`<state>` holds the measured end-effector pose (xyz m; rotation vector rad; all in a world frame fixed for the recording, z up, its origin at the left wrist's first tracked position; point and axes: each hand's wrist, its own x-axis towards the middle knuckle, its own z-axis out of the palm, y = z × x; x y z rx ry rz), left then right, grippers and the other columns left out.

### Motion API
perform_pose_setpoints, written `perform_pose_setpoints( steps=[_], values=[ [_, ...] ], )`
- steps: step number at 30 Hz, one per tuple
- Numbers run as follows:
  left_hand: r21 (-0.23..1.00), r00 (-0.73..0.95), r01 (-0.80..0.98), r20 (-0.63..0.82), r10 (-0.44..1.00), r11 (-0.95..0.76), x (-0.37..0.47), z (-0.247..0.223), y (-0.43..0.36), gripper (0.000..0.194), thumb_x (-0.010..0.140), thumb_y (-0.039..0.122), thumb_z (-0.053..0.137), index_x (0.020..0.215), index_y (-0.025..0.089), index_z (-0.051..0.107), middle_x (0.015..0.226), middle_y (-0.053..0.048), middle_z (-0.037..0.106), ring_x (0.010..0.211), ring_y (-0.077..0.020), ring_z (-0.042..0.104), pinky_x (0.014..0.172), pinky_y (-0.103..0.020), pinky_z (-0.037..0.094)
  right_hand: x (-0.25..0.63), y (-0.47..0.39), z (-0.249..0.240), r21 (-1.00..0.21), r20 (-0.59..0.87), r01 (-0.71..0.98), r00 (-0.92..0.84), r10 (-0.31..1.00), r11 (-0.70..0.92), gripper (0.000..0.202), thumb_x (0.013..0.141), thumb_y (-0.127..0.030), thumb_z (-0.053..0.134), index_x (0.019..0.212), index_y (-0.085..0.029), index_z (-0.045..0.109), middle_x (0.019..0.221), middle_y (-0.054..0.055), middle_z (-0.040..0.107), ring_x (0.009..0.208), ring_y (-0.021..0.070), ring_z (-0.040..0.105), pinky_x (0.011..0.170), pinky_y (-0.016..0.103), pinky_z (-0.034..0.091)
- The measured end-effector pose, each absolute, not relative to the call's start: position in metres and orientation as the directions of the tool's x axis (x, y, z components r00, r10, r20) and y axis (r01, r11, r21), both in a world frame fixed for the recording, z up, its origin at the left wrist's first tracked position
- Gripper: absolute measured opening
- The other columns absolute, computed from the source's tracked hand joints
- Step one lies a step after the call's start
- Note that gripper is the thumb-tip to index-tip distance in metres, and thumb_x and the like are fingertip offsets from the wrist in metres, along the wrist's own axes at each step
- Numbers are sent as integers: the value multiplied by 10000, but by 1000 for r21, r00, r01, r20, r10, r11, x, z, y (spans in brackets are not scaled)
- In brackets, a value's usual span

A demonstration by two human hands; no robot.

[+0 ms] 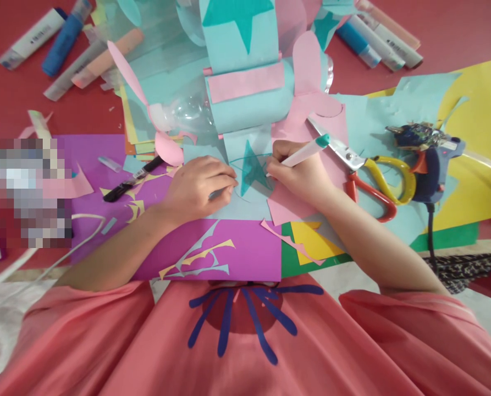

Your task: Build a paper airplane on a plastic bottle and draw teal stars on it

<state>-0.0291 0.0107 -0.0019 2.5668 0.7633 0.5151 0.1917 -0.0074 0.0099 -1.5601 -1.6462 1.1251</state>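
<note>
My right hand [297,173] is closed around a white marker [305,152] with a teal end. Its writing end, hidden by my fingers, is beside a teal star [250,173] on a light blue paper strip [235,146]. Resting on that strip left of the star is my left hand [198,184], its fingers extended and slightly bent. Beyond both hands lies a clear plastic bottle [189,113] wrapped in light blue paper, with a pink band [247,82] on it. Pink paper blades [169,148] sit at its cap. Another strip [214,55] bears a larger teal star.
Yellow-and-red-handled scissors [346,154] lie right of my right hand, close to a blue glue gun [432,170] with a cord. A black marker [132,179] is at left. Paper scraps [204,256] lie on purple paper [253,247]. Several markers [66,41] sit at the back.
</note>
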Motion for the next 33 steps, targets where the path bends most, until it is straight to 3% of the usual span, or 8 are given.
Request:
perform_pose_setpoints(
  steps=[11, 20, 33],
  values=[
    [487, 780, 443, 204, 591, -753, -29, -3, 10, 329, 946, 265, 411, 887, 191, 726, 937, -59, 747, 873, -212, 670, 804, -375, 526, 191, -8, 14, -800, -166, 600, -236, 957, 10, 376, 636, -61, 524, 496, -219, 214, 458, -72, 194, 490, 74, 158, 499, 304, 143],
    [476, 785, 436, 214, 582, -764, -30, -2, 11, 328, 948, 262, 418, 874, 190, 730, 932, -62, 749, 870, -214, 676, 798, -377, 528, 193, -8, 11, -875, -212, 475, -202, 956, -93, 386, 678, -37, 491, 553, -220, 175, 547, -55, 166, 536, 86, 195, 519, 299, 164],
    [484, 784, 437, 207, 585, -758, -29, -3, 11, 327, 943, 261, 416, 881, 189, 730, 934, -63, 748, 869, -214, 672, 800, -378, 530, 193, -7, 12, -842, -181, 538, -247, 952, -20, 386, 670, -40, 514, 531, -220, 202, 501, -63, 185, 517, 86, 180, 510, 304, 148]
  ],
)
